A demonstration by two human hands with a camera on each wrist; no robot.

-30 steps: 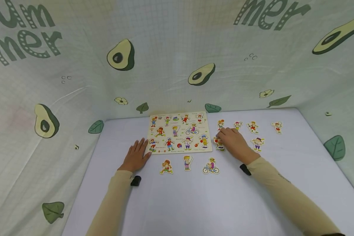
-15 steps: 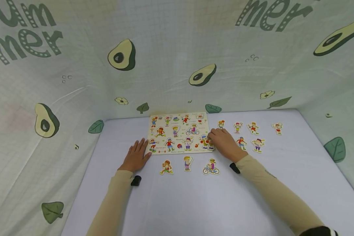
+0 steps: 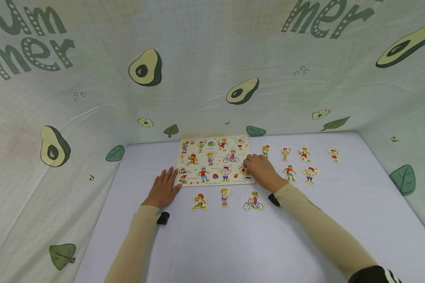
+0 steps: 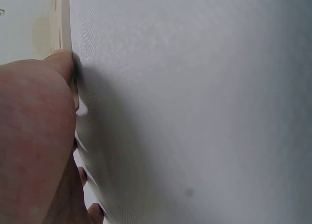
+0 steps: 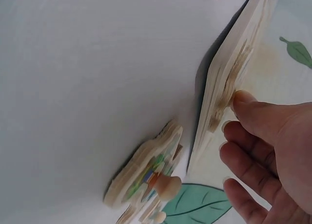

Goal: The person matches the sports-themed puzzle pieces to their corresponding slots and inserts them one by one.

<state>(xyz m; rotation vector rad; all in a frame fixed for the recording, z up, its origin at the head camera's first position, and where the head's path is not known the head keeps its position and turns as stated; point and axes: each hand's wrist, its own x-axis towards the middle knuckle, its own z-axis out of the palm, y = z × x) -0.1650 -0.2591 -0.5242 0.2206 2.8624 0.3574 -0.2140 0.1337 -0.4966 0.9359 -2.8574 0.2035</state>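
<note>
A wooden puzzle board (image 3: pixel 242 156) printed with sporty children lies at the back of the table. My right hand (image 3: pixel 263 171) pinches a child-shaped puzzle piece (image 3: pixel 247 173) at the board's lower right corner, over the printed child there; the fingers partly cover it. In the right wrist view the thumb meets this thick piece (image 5: pixel 228 95) on the board's face, with the other fingers curled behind. My left hand (image 3: pixel 163 186) rests flat on the table, its fingers spread, beside the board's left edge. In the left wrist view its thumb (image 4: pixel 61 63) touches the board's edge.
Below the board lie a runner piece (image 3: pixel 200 201), a golfer piece (image 3: pixel 224 197) and a cyclist piece (image 3: pixel 253 201). Several more pieces lie to the right, among them a soccer piece (image 3: pixel 303 154). A knobbed piece (image 5: pixel 148 175) sits near the board. A patterned cloth (image 3: pixel 198 59) hangs behind.
My right hand has picked up the puzzle piece from the table right of the board and moved it left onto the board's lower right corner. My left hand has stayed put.
</note>
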